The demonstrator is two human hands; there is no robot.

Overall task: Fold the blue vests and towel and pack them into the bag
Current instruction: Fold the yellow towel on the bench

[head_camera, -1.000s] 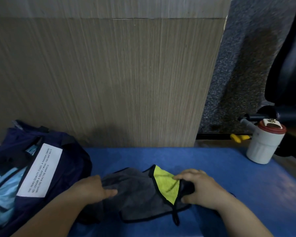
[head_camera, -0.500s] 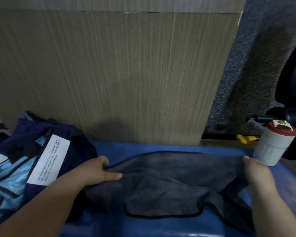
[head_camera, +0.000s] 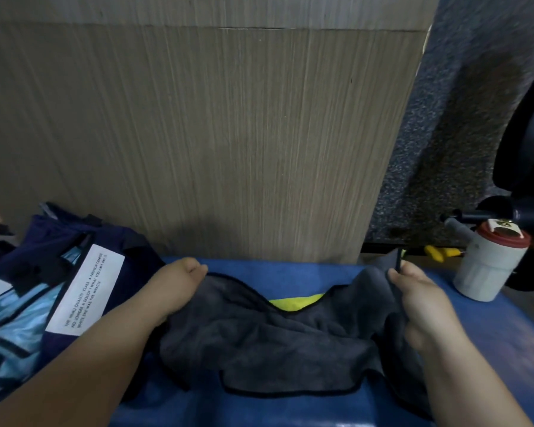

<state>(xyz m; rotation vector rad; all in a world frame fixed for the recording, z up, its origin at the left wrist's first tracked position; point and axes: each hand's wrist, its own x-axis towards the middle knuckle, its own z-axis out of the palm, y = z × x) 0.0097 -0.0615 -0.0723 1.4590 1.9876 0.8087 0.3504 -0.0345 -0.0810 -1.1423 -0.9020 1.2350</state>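
A dark grey towel (head_camera: pixel 275 343) with black trim and a yellow underside lies on the blue table (head_camera: pixel 506 349), its upper edge sagging in the middle so the yellow shows. My left hand (head_camera: pixel 176 291) pinches the towel's left corner. My right hand (head_camera: pixel 413 300) pinches the right corner, where a black loop sticks up. A navy bag (head_camera: pixel 59 291) with a white text label sits at the left, with light blue vest fabric (head_camera: pixel 10 334) inside it.
A wood-grain panel (head_camera: pixel 198 134) rises right behind the table. A white cup with a red lid (head_camera: pixel 490 263) stands at the table's right end. Behind the cup are a yellow object (head_camera: pixel 438 252), a black office chair (head_camera: pixel 530 134) and grey carpet.
The towel lay bunched between my hands with a yellow flap up. My right hand then pulled its corner out to the right, spreading the towel, and both corners have moved farther from me.
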